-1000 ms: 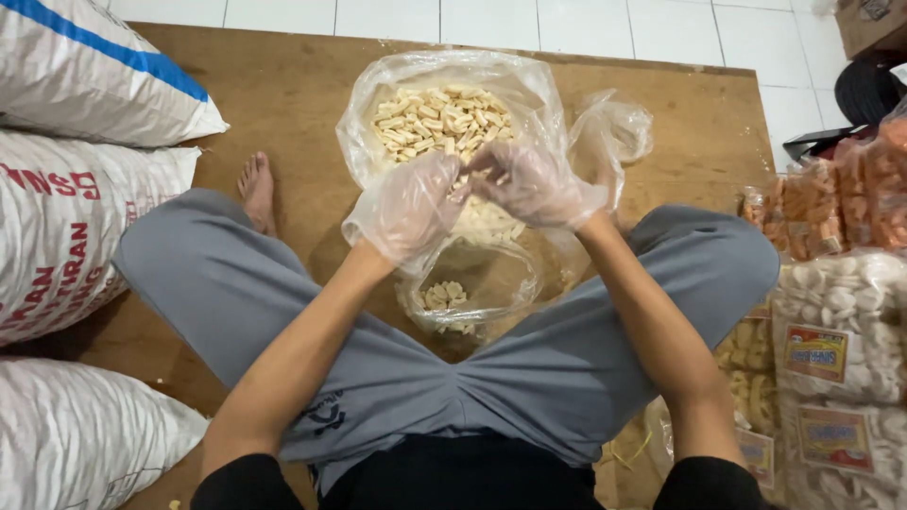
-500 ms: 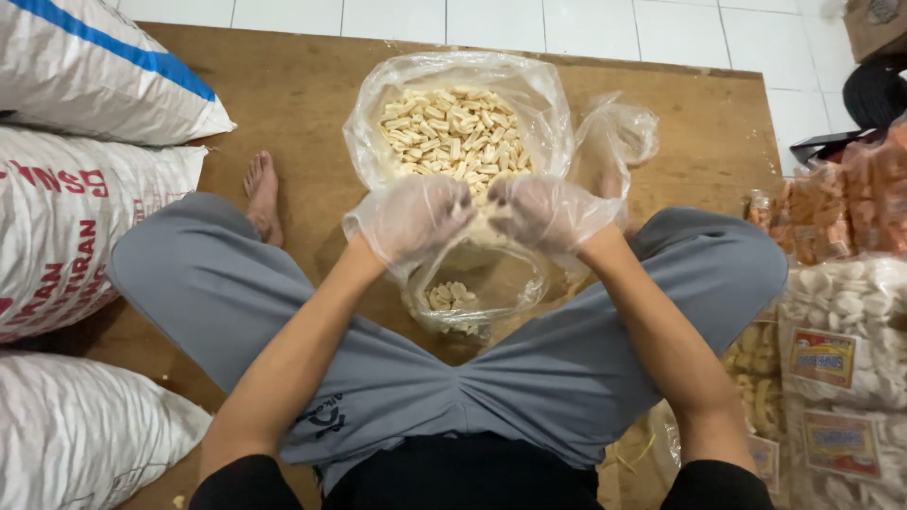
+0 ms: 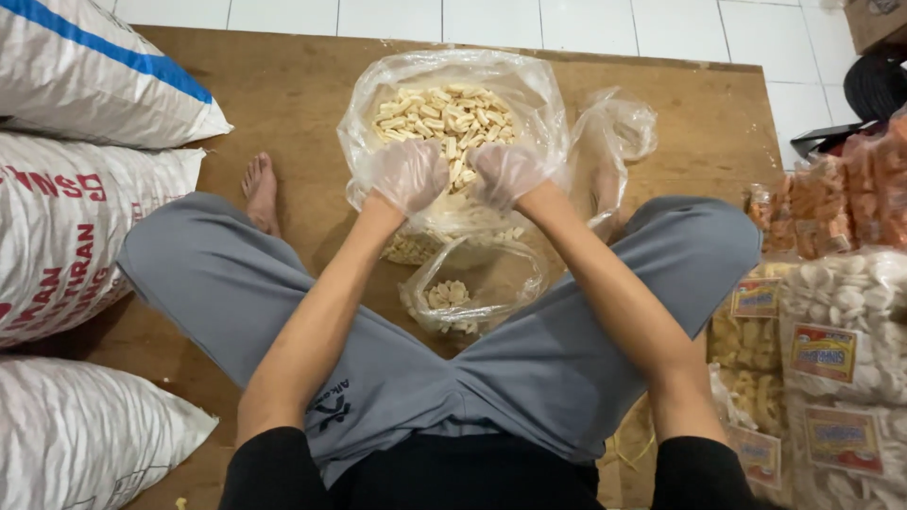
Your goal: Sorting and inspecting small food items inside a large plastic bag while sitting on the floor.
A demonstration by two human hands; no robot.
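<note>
While 1 s ago both sat over the small bag [image 3: 472, 297], left hand [image 3: 408, 175] and right hand [image 3: 505, 173] now reach into the big cracker bag [image 3: 444, 113]. Both gloved, loosely cupped; contents cannot tell.

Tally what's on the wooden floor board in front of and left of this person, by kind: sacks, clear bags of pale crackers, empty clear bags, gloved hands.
White woven sacks: 3
Large open clear bag of pale crackers: 1
Small clear bag with a few crackers: 1
Empty clear bag: 1
Gloved hands: 2, left hand, right hand
Total: 8
</note>
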